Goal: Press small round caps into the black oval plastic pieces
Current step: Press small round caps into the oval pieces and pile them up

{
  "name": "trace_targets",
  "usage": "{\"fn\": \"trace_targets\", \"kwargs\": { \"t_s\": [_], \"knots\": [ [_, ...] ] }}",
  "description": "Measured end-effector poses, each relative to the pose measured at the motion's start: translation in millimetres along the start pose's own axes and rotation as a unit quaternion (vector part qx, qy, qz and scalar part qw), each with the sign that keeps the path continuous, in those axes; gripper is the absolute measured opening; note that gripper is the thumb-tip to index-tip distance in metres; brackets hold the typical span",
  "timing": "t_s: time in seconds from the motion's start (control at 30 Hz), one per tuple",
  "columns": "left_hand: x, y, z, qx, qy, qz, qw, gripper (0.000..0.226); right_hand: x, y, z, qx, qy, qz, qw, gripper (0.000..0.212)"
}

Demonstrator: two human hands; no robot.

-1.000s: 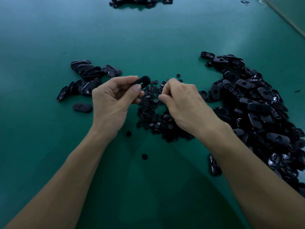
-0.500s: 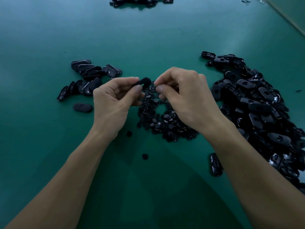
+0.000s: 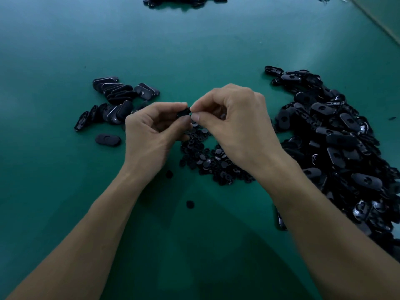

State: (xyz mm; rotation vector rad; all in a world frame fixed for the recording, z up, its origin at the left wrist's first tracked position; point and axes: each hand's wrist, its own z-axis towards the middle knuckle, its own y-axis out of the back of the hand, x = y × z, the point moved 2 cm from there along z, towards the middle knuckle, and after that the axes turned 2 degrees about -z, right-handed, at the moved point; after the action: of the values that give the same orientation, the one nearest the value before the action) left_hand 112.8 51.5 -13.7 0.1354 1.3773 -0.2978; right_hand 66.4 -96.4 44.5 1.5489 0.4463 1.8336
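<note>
My left hand (image 3: 151, 135) pinches a black oval plastic piece (image 3: 183, 113) between thumb and fingers, above the heap of small round caps (image 3: 207, 156). My right hand (image 3: 236, 124) meets it from the right, thumb and forefinger pinched together at the piece's end; the cap between them is hidden. A big heap of loose oval pieces (image 3: 337, 135) lies at the right. A smaller group of oval pieces (image 3: 116, 98) sits at the left, with one single piece (image 3: 107, 139) lying apart.
Two stray caps (image 3: 190, 204) (image 3: 169, 174) lie on the green table (image 3: 65, 191) near my wrists. Another dark pile (image 3: 184, 0) sits at the far edge. One oval piece (image 3: 281, 224) lies beside my right forearm.
My right hand rose from the cap heap and moved left, its pinched fingertips now touching the oval piece held by my left hand. My left hand stayed nearly in place.
</note>
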Motion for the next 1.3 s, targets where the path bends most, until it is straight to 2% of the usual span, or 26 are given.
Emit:
{"fn": "trace_targets", "kwargs": {
  "t_s": [0.37, 0.73, 1.13, 1.3],
  "knots": [
    [-1.8, -2.6, -0.9, 0.005, 0.016, -0.013, 1.0, 0.016, 0.1, -9.5, -5.8, -0.032, -0.033, 0.015, 0.999, 0.01],
    [-2.4, -4.8, -1.9, 0.029, 0.014, -0.014, 0.999, 0.022, -2.4, -9.9, -7.7, -0.038, -0.035, 0.003, 0.999, 0.012],
    [3.7, 2.5, 1.7, 0.026, 0.015, -0.022, 0.999, 0.011, 4.1, -13.8, -12.2, -0.005, 0.007, -0.028, 1.0, 0.019],
    [4.2, -0.4, 2.7, 0.03, 0.008, -0.015, 0.999, 0.017, -4.6, -4.1, -4.2, 0.007, -0.014, -0.006, 1.0, 0.019]
  ]
}}
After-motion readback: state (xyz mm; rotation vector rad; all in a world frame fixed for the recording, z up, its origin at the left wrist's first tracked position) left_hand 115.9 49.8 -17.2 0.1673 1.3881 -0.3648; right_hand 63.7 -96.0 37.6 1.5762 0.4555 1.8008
